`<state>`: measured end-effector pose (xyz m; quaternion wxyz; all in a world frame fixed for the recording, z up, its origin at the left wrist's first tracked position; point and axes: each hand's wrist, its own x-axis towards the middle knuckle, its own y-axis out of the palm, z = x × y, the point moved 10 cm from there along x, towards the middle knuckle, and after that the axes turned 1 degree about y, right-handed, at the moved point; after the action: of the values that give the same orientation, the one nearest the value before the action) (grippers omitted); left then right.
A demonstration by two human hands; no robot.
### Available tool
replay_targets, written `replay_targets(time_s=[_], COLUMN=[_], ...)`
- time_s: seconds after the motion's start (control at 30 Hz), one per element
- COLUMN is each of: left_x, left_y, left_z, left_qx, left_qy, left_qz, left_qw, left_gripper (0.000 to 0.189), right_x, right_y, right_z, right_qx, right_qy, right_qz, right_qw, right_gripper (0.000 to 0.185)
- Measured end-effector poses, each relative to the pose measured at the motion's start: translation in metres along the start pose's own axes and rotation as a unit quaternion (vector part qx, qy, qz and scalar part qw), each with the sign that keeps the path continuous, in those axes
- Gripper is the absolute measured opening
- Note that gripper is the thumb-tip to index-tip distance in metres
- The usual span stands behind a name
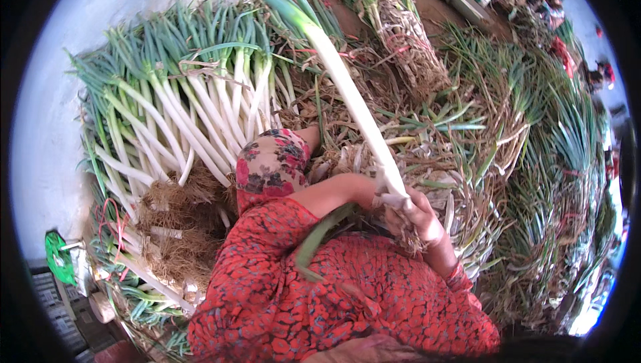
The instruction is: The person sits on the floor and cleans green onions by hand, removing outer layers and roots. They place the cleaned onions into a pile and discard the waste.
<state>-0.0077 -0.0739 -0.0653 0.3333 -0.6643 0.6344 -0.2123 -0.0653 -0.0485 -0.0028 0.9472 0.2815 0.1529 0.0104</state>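
A long green onion [350, 87] with a clean white shank slants up across the view, its green leaves toward the top. My right hand [423, 217] grips it near the root end, where a few thin roots hang below the fingers. My left hand [373, 195] reaches in from the left to the same lower end. Its fingers are mostly hidden behind the shank and loose papery skin. Below my left forearm a blurred green leaf strip [323, 240] curves down in front of my red patterned shirt; what holds it cannot be seen.
White-shanked green onions [190, 107] lie heaped at left, their brown roots [180, 228] toward me. Dry husks [370, 157] cover the ground ahead. Unpeeled, tied bundles [405, 37] lie beyond and along the right [571, 162]. A green plastic bag [60, 258] sits at far left. People appear far right.
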Motion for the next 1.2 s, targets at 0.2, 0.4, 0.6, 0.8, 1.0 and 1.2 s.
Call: replay_targets(time_s=[0.2,0.4,0.6,0.8,1.0,1.2], left_x=[0.001,-0.030,-0.021,-0.030,-0.038,-0.001], left_y=[-0.058,-0.112,-0.100,-0.113,-0.131,-0.071], left_z=[0.067,0.040,0.054,0.092,0.157,0.146], left_qx=[-0.069,-0.747,-0.797,-0.718,-0.700,-0.677], left_qy=[-0.094,0.053,0.001,-0.110,-0.101,-0.204], left_qz=[-0.158,-0.201,-0.267,-0.395,-0.473,-0.419], left_qw=[0.981,0.631,0.543,0.562,0.526,0.570], left_gripper=[0.021,0.048,0.018,0.019,0.022,0.017], right_x=[-0.005,0.012,0.066,0.072,-0.030,-0.082], right_y=[-0.018,-0.039,-0.043,-0.040,-0.077,-0.099], right_z=[0.024,-0.005,-0.029,-0.015,-0.030,-0.089], right_qx=[-0.278,-0.429,0.237,0.337,0.161,0.238], right_qy=[-0.080,-0.092,-0.038,-0.110,-0.030,0.023], right_qz=[-0.133,-0.180,-0.169,-0.127,-0.298,-0.246], right_qw=[0.948,0.880,0.956,0.926,0.940,0.939], right_gripper=[0.035,0.042,0.038,0.029,0.031,0.033])
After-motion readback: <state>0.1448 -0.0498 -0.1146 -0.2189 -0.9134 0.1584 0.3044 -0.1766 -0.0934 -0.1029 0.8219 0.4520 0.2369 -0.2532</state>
